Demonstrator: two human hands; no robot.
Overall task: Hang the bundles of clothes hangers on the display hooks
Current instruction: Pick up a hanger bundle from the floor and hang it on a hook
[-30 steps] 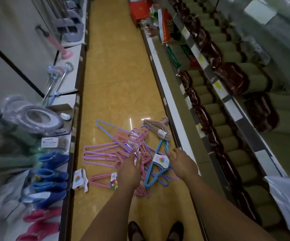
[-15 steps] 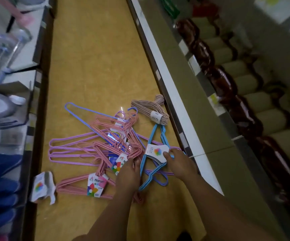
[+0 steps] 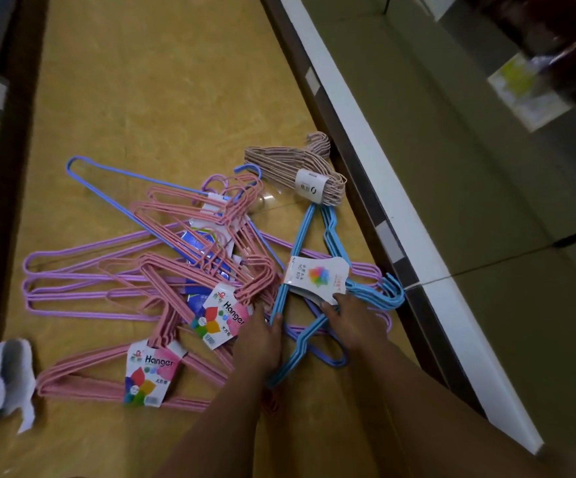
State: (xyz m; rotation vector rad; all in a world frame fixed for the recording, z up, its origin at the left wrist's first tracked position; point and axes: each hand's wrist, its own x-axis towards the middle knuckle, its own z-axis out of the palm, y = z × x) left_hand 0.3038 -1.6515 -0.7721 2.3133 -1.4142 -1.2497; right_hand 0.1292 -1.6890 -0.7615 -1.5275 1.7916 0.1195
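Down on the floor, my left hand (image 3: 260, 343) and right hand (image 3: 352, 322) both grip the light-blue hanger bundle (image 3: 300, 236). Pink bundles (image 3: 176, 357) lie beside it.

Hanger bundles (image 3: 190, 270) — pink, blue, beige — heaped on floor

Bare forearms and hands, seen from my head camera

I see my left hand (image 3: 257, 343) and right hand (image 3: 352, 322) with no gloves, rings, watch or bands on them. Both forearms come up from the lower edge uncovered as far as the frame shows them, with no sleeve or cuff on either. Short, unpainted nails show on the fingers (image 3: 277, 317). No clothing of mine is in view.
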